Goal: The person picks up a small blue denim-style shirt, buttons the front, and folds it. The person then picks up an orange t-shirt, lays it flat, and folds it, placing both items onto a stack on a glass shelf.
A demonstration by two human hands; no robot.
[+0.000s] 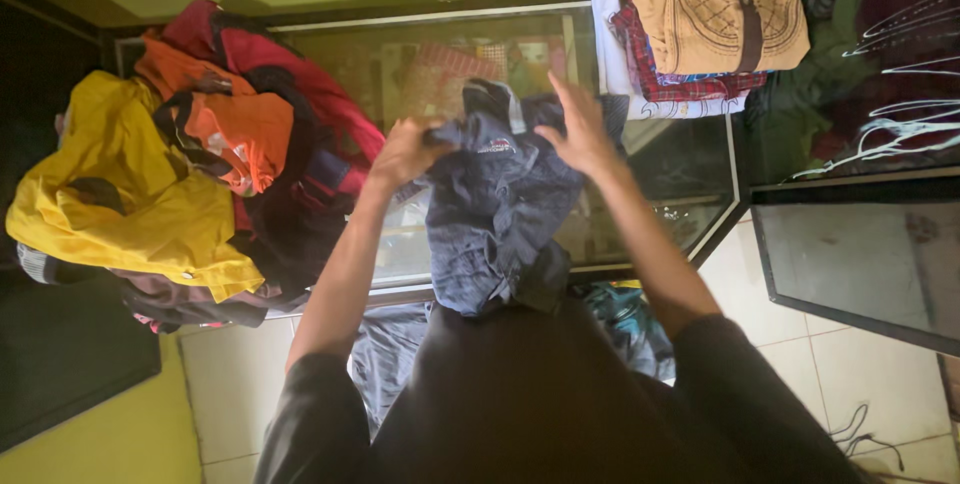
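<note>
The fingers of the left hand (405, 151) are bunched tight around an upper corner of a dark blue shirt (497, 206), while the right hand (575, 127) lies on the shirt's other upper edge with its fingers spread apart and pressed flat against the cloth. The shirt hangs between the two hands above a glass-topped bench (660, 159) with a dark frame, its lower part drooping toward the person's body. Beneath the glass, patterned items show dimly. To the left on the bench sits a loose heap of clothes: a yellow garment (120, 194), an orange garment (225, 124) and a red garment (290, 74) over darker pieces. At the far right corner rests a neat stack of folded clothes (700, 34), topped by a tan shirt with a dark placket. The room has yellow-green walls and a pale tiled floor (860, 384); the light is dim. The shirt is crumpled, deep blue with a small light patch near the chest and a paler inner collar. Its long axis runs from the far collar end down toward the viewer, collar pointing away.
</note>
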